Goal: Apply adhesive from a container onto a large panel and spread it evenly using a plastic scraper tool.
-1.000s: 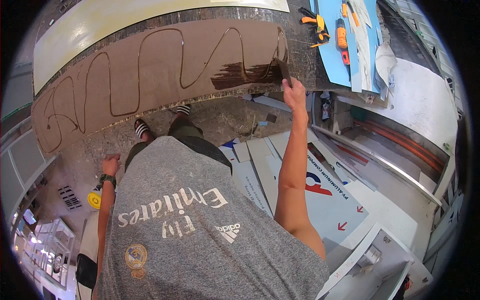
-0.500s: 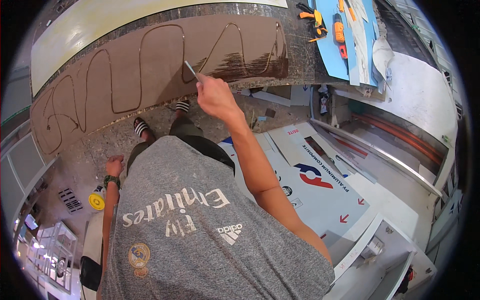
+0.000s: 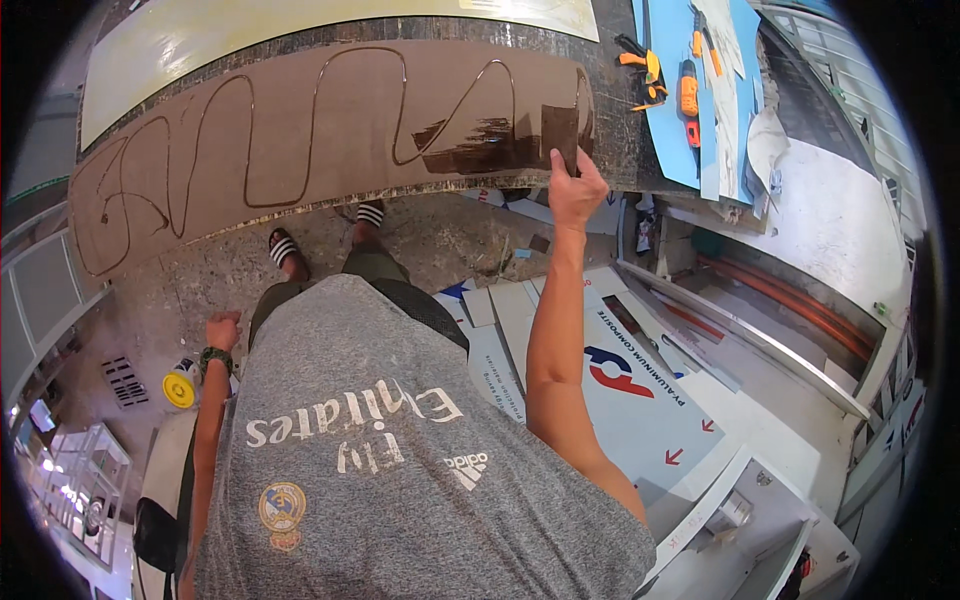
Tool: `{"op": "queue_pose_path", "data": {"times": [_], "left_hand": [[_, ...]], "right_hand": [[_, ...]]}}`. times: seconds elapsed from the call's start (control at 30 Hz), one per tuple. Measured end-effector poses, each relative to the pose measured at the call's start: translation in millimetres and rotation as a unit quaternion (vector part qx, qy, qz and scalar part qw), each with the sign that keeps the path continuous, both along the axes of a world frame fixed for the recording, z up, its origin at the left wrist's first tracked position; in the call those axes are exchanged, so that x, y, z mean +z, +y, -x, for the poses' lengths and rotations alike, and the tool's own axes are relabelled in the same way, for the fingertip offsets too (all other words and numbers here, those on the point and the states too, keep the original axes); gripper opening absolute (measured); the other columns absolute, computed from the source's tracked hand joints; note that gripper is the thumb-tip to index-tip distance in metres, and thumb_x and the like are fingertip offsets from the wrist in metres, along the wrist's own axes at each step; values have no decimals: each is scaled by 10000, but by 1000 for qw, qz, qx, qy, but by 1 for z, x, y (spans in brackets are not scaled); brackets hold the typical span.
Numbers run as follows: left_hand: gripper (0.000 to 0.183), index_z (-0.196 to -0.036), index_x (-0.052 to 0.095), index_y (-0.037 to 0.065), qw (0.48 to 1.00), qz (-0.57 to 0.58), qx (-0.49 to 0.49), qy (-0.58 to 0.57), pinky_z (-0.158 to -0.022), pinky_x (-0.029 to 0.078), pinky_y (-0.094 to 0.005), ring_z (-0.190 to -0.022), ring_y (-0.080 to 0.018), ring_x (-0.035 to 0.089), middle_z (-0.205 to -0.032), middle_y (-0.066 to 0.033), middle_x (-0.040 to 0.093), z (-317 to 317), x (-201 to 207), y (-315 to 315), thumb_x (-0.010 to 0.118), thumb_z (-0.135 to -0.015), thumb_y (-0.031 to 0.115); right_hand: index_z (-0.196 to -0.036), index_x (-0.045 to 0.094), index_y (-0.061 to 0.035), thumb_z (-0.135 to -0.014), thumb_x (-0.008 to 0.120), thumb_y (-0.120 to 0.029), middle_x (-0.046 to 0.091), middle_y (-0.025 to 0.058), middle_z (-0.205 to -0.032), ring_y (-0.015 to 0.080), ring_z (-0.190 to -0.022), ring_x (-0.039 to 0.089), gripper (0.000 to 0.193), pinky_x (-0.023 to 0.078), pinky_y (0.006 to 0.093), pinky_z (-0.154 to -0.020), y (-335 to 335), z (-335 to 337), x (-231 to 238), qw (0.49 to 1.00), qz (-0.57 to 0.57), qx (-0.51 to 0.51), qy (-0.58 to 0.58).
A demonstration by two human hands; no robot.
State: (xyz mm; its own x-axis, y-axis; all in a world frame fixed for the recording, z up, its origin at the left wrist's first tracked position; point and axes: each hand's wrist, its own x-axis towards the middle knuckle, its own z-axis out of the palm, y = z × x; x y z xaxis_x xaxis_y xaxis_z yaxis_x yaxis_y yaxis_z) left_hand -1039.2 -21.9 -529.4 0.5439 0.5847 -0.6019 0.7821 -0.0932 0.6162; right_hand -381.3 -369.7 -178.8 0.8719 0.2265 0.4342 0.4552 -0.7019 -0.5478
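My right hand [image 3: 578, 188] pinches the lower end of a flat rectangular spreader [image 3: 559, 133], its face dark brown, near the right end of a long brown board [image 3: 330, 130]. The spreader stands over the board's smeared patch. A wavy bead of shiny brown glue [image 3: 405, 90] runs along the board, with a dark streaky glue smear [image 3: 470, 150] at the right. My left hand [image 3: 223, 330] hangs low beside my leg, away from the board, fingers loosely curled and nothing visible in them. A dark band circles that wrist.
A pale yellow glossy panel [image 3: 200, 60] lies behind the board. To the right are an orange drill [image 3: 689, 88], an orange-and-black tool [image 3: 652, 68] and blue sheets [image 3: 658, 130]. Printed composite sheets [image 3: 640, 400] lean below the table, and a yellow-lidded bucket [image 3: 180, 388] stands at lower left.
My right hand has moved right along the board with the spreader, now turned so that its broad brown face shows. The view has shifted slightly. My left hand stays low at my side.
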Motion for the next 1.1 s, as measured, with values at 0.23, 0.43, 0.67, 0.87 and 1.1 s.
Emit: {"op": "queue_pose_path", "data": {"times": [0.23, 0.43, 0.67, 0.87, 1.1], "left_hand": [[216, -996, 741, 9, 983, 67, 154, 79, -601, 542, -326, -692, -229, 667, -861, -120, 725, -59, 59, -10, 706, -862, 174], [231, -1053, 740, 30, 954, 136, 234, 127, -627, 531, -312, -753, -212, 671, -920, -89, 719, -79, 86, -11, 707, -850, 136], [233, -998, 730, -1, 966, 122, 216, 77, -603, 528, -319, -663, -225, 655, -822, -132, 709, -71, 74, -23, 698, -868, 189], [240, -1014, 725, -7, 999, 25, -17, 33, -605, 530, -314, -665, -227, 657, -867, -140, 714, 3, 26, -10, 700, -869, 183], [230, -1035, 724, -3, 992, 77, 95, 10, -630, 537, -304, -695, -223, 672, -925, -122, 720, -56, 65, -19, 699, -871, 155]], "right_hand": [[-919, 751, 15, -817, 753, -61, 668, 79, -701, 250, -560, 549, 127, 459, 353, -562, 9, 6, -34, 999, 7, 50, -15], [-884, 738, -5, -846, 760, -90, 661, 84, -696, 262, -556, 548, 96, 462, 375, -559, 9, -5, -53, 996, -23, 78, 23], [-945, 733, 24, -957, 729, -205, 742, 126, -764, 308, -568, 635, 230, 508, 376, -589, -78, -42, -39, 999, -23, -34, -23], [-1028, 746, 0, -962, 711, -174, 745, 126, -822, 304, -642, 667, 189, 522, 369, -614, -94, -63, -70, 999, 36, -31, 2], [-1112, 738, -84, -899, 672, -78, 723, 116, -929, 329, -767, 648, 224, 529, 429, -710, -6, -11, -81, 991, 95, 65, -73]]}}
